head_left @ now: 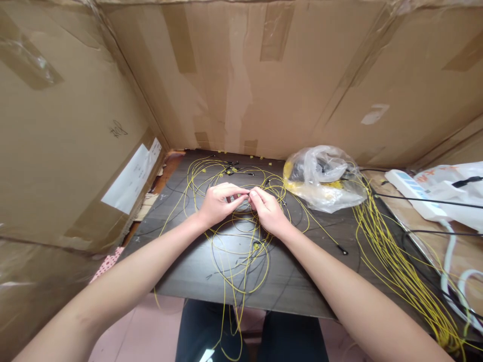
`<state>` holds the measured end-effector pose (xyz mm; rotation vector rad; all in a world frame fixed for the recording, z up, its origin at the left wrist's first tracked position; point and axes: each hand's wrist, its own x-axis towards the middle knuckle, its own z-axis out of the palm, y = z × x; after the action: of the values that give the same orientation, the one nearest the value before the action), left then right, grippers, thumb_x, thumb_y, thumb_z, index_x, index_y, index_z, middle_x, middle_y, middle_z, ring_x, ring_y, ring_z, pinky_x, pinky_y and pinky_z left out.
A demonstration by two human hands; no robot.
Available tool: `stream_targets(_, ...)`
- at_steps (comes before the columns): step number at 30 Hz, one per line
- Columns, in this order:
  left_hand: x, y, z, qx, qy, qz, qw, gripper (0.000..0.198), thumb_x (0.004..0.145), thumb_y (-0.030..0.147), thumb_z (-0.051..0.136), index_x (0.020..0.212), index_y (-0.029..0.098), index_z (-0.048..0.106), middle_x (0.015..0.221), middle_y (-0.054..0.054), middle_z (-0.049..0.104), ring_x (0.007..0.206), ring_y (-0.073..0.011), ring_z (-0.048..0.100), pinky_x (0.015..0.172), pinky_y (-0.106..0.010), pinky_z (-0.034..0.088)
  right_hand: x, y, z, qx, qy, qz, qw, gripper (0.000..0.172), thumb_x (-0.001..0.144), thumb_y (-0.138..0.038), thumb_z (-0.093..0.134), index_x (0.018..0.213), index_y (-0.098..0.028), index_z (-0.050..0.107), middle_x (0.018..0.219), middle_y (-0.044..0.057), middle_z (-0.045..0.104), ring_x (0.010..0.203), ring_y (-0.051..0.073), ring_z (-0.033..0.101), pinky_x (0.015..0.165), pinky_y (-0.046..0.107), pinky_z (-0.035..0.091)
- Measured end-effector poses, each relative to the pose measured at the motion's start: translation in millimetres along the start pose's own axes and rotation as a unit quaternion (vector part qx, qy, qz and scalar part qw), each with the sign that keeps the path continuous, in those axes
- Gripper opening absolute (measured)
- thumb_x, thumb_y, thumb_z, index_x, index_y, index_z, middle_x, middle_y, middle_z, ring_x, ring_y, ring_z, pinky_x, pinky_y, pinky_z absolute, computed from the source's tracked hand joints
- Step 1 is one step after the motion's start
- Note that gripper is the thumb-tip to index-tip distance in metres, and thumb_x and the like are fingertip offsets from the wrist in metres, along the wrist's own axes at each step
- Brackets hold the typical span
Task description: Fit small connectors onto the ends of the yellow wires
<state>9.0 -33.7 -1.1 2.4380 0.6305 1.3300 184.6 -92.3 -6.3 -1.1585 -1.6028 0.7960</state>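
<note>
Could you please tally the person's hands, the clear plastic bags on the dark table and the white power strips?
Hands: 2 (left hand, right hand)
Clear plastic bag: 1
White power strip: 1
Total: 4, leaving out the yellow cables, too tangled to count.

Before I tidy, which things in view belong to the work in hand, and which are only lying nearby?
In the work:
left hand and right hand, pinching a small dark piece, mostly hidden
yellow cables looped beneath them
perhaps the yellow bundle and bag at right

Only lying nearby, it seems:
power strip
paper on the cardboard
</note>
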Motion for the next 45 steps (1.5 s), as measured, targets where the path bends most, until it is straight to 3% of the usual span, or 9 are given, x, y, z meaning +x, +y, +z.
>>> stream_targets(5,-0.3,2.3,0.9,-0.026,-0.012,-0.075,0.997,0.015,0.091,0.027,0.070,0.099,0.020,0.080,0.087,-0.005,0.079,0.060,-0.0108,0.063,0.058,-0.023,0.051,0.1,-2.2,-2.0,-0.014,0.004,0.005,1.000,0.033,0.102,-0.042,0.038,0.078,-0.022,0.050,0.067,-0.002,0.048,0.064,0.016,0.046,0.064,0.030,0.037)
stream_targets(9,0.5,4.7,2.3,-0.069,-0.012,-0.150,0.986,0.017,0.089,0.032,0.072,0.096,0.019,0.081,0.089,-0.005,0.080,0.064,-0.0124,0.068,0.057,-0.022,0.052,0.1,-4.3,-6.0,-0.033,0.023,-0.006,0.999,0.021,0.098,-0.036,0.043,0.086,-0.022,0.053,0.074,0.000,0.054,0.070,0.017,0.050,0.068,0.030,0.039)
stream_targets(14,1.8,4.5,2.0,-0.113,-0.034,-0.193,0.974,0.020,0.089,0.033,0.070,0.099,0.018,0.081,0.089,-0.006,0.081,0.068,-0.0139,0.071,0.055,-0.022,0.051,1.0,-1.4,-6.2,-0.009,0.009,-0.002,1.000,0.019,0.097,-0.036,0.046,0.086,-0.022,0.053,0.072,-0.001,0.051,0.066,0.016,0.046,0.063,0.029,0.037)
stream_targets(31,-0.3,-1.2,1.4,-0.076,-0.033,-0.121,0.989,0.017,0.091,0.027,0.068,0.099,0.019,0.081,0.089,-0.006,0.080,0.072,-0.0144,0.069,0.063,-0.025,0.053,1.8,3.6,-6.1,0.033,-0.028,0.009,0.999,0.033,0.097,-0.047,0.048,0.077,-0.022,0.054,0.067,-0.002,0.050,0.063,0.015,0.046,0.063,0.029,0.037)
stream_targets(45,-0.6,2.2,5.3,-0.081,-0.019,-0.173,0.981,0.017,0.088,0.032,0.073,0.096,0.020,0.081,0.085,-0.004,0.079,0.066,-0.0129,0.068,0.058,-0.022,0.053,2.1,1.5,-2.7,-0.050,0.033,-0.013,0.998,0.019,0.096,-0.036,0.048,0.085,-0.022,0.052,0.075,-0.001,0.056,0.067,0.016,0.049,0.065,0.029,0.038)
